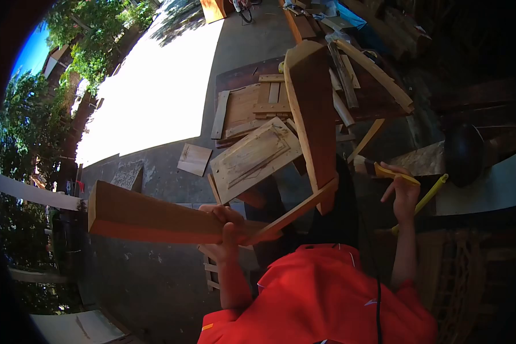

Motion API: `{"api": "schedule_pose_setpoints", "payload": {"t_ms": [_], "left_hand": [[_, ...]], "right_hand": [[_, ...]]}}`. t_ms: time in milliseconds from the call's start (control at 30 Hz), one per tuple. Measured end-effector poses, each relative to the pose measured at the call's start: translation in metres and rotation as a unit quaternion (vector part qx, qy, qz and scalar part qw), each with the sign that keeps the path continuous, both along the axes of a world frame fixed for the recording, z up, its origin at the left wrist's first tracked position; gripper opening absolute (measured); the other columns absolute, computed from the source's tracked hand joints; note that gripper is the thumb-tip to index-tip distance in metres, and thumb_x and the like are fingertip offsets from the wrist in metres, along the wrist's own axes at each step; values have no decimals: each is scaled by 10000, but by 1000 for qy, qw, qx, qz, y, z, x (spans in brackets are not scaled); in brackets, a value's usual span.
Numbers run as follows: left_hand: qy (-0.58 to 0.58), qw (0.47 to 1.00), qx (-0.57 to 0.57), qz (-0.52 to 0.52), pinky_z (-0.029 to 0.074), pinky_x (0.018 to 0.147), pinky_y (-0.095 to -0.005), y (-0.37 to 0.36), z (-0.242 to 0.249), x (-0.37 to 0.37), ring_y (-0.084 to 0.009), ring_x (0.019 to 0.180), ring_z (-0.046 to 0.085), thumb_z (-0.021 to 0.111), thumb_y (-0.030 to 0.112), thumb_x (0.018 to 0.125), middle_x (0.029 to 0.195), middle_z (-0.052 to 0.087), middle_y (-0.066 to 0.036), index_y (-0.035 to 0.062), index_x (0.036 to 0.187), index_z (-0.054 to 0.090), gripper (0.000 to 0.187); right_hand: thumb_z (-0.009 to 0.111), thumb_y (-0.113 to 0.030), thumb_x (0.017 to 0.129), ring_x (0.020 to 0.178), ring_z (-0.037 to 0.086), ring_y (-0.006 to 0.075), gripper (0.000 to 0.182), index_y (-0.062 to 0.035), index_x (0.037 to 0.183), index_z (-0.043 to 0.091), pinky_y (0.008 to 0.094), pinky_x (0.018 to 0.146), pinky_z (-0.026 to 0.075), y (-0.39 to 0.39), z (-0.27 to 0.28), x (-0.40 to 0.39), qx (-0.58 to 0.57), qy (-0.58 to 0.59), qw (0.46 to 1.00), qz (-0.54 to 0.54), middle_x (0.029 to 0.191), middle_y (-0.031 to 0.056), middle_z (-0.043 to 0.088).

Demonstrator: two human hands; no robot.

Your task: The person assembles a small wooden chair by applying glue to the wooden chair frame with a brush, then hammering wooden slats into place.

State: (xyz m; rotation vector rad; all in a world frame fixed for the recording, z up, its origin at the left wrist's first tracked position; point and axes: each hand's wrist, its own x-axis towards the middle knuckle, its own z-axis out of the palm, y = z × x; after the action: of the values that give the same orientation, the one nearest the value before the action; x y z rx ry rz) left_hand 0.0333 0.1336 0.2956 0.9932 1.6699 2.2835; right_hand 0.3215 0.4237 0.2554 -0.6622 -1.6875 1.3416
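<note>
From the head camera, my left hand is wrapped around the near end of a thick wooden beam, whose long axis runs out to my left. A thin wooden rail slants from beside that grip to the foot of a taller wooden post, which reaches away from me. My right hand grasps a yellow-handled tool – a brush, perhaps – its head pointing left toward the post but apart from it. The post is nearer this hand; the beam lies in my left, across the rail and post. Beyond them, a stained wooden panel leans in the gap – scrap boards crowd behind it. A black cable hangs down my red shirt.
</note>
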Motion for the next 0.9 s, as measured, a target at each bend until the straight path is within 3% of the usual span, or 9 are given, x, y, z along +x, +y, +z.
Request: {"api": "schedule_pose_setpoints", "payload": {"t_ms": [133, 267, 433, 567, 633, 700, 733, 800, 900], "left_hand": [[-26, 994, 29, -103, 434, 598, -281, -21, 15, -29, -132, 612, 517, 870, 263, 814, 738, 543, -49, 61, 945, 510, 433], [17, 983, -51, -177, 428, 579, -286, -46, -3, -61, -130, 618, 521, 849, 232, 798, 741, 559, -53, 57, 918, 530, 383], [-41, 986, -41, -159, 429, 500, -294, -58, -14, -51, -127, 541, 524, 881, 253, 796, 655, 506, -8, 85, 880, 504, 421], [-10, 979, -92, -182, 424, 502, -289, -64, -27, -43, -123, 540, 527, 857, 233, 807, 647, 539, -11, 81, 848, 527, 366], [-2, 982, -95, -161, 420, 503, -288, -66, -26, -32, -123, 545, 536, 844, 221, 810, 644, 560, -17, 76, 832, 536, 341], [-10, 980, -113, -162, 421, 503, -287, -67, -17, -27, -119, 545, 545, 845, 201, 799, 642, 582, -23, 72, 811, 549, 324], [-13, 979, -122, -161, 422, 504, -287, -68, -15, -27, -117, 544, 549, 846, 191, 793, 641, 594, -26, 71, 801, 555, 315], [26, 976, -127, -177, 439, 501, -284, -70, -15, -31, -120, 541, 570, 841, 162, 783, 638, 607, -33, 66, 791, 563, 294], [45, 972, -122, -196, 467, 497, -275, -67, -11, -29, -128, 537, 602, 824, 128, 776, 631, 617, -35, 67, 768, 567, 264]], "right_hand": [[518, -317, 1085, 479, 576, 74, 369, 13, 1188, 646, 195, 437, 440, 30, 13, -25, -19, 28, 998, -50, 1227, 158, 719], [522, -337, 1084, 437, 524, 59, 367, -11, 1174, 662, 188, 412, 407, 46, 23, -79, -10, 59, 998, 1, 1202, 144, 729], [527, -344, 1082, 444, 521, 31, 360, -19, 1133, 672, 178, 403, 409, 30, 48, -172, -38, 46, 973, 223, 1183, 139, 735], [569, -298, 1065, 497, 589, 65, 311, -19, 1143, 682, 197, 429, 452, -6, 44, -248, -113, -37, 871, 477, 1138, 118, 745], [583, -290, 1059, 519, 607, 77, 306, -19, 1156, 684, 212, 446, 478, -15, 33, -279, -7, -120, 837, 534, 1128, 116, 746], [595, -285, 1053, 539, 623, 87, 304, -13, 1150, 688, 223, 461, 501, -15, 26, -304, 130, -187, 849, 477, 1107, 112, 748], [600, -284, 1050, 547, 629, 91, 305, -7, 1137, 691, 227, 467, 512, -12, 25, -317, 211, -210, 873, 386, 1092, 108, 749], [623, -264, 1034, 594, 667, 120, 269, -21, 1102, 719, 267, 511, 548, -18, 21, -333, 239, -119, 915, 301, 939, 89, 761], [642, -256, 1018, 637, 700, 144, 237, -68, 1123, 740, 319, 591, 569, -52, 44, -320, 35, -127, 824, 552, 791, 79, 750]]}}
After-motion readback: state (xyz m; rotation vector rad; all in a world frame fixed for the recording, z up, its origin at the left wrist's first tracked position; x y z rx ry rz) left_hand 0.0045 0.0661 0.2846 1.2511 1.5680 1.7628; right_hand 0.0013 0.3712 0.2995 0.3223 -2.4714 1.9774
